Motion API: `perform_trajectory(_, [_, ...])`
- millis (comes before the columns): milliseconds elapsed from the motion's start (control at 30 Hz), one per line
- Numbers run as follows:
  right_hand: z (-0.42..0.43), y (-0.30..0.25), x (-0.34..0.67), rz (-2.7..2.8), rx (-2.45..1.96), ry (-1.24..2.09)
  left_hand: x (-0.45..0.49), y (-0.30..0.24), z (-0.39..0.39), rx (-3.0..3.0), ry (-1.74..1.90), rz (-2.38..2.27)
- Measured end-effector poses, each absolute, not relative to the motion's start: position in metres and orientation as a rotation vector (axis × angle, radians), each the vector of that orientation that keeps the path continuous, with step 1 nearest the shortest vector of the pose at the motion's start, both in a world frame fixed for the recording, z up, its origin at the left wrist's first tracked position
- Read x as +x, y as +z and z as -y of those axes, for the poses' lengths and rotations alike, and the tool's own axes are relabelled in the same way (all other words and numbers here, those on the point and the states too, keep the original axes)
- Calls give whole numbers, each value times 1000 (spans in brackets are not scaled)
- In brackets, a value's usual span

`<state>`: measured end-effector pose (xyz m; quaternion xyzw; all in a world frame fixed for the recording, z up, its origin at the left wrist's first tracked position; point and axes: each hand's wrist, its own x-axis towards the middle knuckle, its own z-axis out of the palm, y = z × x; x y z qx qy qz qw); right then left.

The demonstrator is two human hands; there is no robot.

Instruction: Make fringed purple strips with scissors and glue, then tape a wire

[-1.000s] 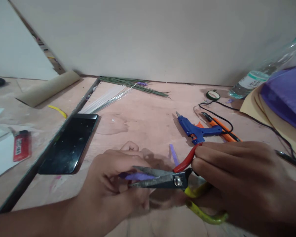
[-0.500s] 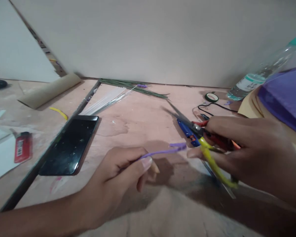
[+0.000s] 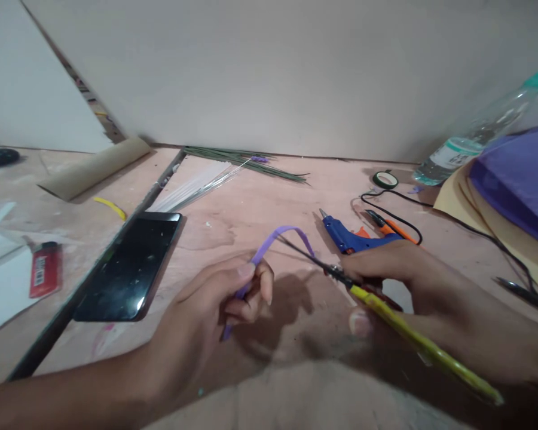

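Nearest the camera, the left hand pinches a purple paper strip between thumb and fingertips. The strip's lower end pokes out below the grip, and above it the strip rises and bends over in an arch.

Just right of that pinch, the right hand is clenched around the handles of the scissors, with the yellow handle running back under the wrist. The blades look closed together and reach up and to the left. Their tip sits under the top of the arch, but I cannot tell whether it touches the paper.

The step in hand looks like curling the strip against the blade. A further stroke would call for a firm left pinch and only light blade pressure, since thin paper tears easily.

Just beyond the right hand's grip lies a blue glue gun, and past it a black cable and a tape roll. Beyond and left of the left hand's pinch lies a black phone, with a red lighter further left. Along the far wall lie green stems, and far right a plastic bottle.
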<state>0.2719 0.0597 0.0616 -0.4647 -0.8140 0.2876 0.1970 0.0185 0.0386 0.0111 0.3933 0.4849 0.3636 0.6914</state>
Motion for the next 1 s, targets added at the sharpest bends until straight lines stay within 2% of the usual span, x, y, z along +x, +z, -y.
perform_trajectory(567, [-56,29,270,1975,-990,1610,13,8,-24,1162,774,-995])
perform_trajectory(767, [-53,34,268,1978,-949,1540,19,12,-24,868,848,-947])
perform_trajectory(1000, [-56,33,265,2071,-1082,1331,18,13,-27,1091,784,-1019])
